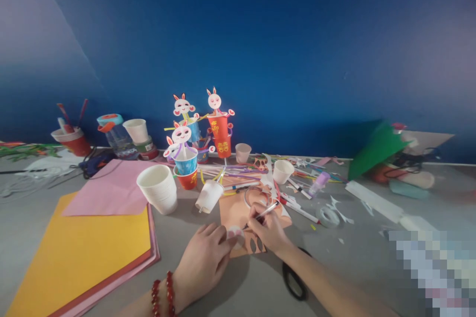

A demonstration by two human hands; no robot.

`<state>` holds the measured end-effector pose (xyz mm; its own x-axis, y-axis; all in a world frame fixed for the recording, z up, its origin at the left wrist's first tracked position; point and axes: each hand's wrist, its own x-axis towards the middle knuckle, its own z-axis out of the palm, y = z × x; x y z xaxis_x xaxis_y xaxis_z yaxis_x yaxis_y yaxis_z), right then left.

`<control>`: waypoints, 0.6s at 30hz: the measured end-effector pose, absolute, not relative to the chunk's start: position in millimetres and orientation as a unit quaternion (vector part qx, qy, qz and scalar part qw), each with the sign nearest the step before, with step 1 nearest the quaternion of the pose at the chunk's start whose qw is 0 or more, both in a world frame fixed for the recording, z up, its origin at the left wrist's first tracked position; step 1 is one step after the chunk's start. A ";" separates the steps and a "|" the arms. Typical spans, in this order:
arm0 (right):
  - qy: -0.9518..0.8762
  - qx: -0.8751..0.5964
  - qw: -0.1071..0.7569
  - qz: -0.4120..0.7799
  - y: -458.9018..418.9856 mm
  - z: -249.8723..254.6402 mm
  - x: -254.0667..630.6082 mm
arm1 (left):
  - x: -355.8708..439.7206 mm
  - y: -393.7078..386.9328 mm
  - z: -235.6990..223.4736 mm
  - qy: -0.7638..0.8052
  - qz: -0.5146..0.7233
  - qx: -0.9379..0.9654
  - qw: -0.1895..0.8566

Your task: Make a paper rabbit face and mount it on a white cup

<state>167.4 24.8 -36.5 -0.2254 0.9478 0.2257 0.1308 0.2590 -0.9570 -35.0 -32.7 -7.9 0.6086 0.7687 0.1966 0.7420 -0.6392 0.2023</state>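
Observation:
My left hand, fingers curled together, holds down a white round paper face with pink patches. The face lies on a sheet of orange paper that has two dark oval holes. My right hand is closed around a white marker pen, its tip close to the face's edge; whether it touches I cannot tell. Just beyond the hands a white paper cup lies tilted. Farther back, a rabbit figure stands in a blue cup, with other cup rabbits behind it.
Yellow paper and pink paper cover the left side. A large white cup stands beside them. Scissors lie under my right forearm. To the right are tape, a glue stick and paper scraps, before a blue wall.

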 end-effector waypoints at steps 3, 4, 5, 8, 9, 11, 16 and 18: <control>-0.654 -0.415 0.459 0.436 25.2 -35.8 166.8 | -35.0 -33.0 -7.6 0.419 0.144 0.895 0.052; -0.656 -0.414 0.458 0.434 25.3 -35.7 166.7 | -35.1 -32.9 -7.9 0.418 0.146 0.895 0.054; -0.658 -0.413 0.456 0.433 25.5 -35.7 166.5 | -35.2 -32.8 -8.4 0.418 0.148 0.895 0.056; -0.664 -0.413 0.452 0.428 25.9 -35.9 165.9 | -35.5 -32.1 -9.9 0.421 0.143 0.894 0.058; -0.666 -0.413 0.451 0.426 26.0 -36.0 165.7 | -35.5 -32.0 -10.3 0.423 0.139 0.893 0.059; -0.669 -0.414 0.450 0.422 26.2 -35.8 165.6 | -35.5 -31.9 -10.5 0.425 0.132 0.893 0.063; -0.673 -0.417 0.447 0.417 26.2 -35.3 165.9 | -34.9 -32.4 -9.0 0.427 0.124 0.893 0.065; -0.673 -0.418 0.446 0.417 26.3 -35.6 165.9 | -34.8 -32.5 -8.6 0.426 0.125 0.894 0.063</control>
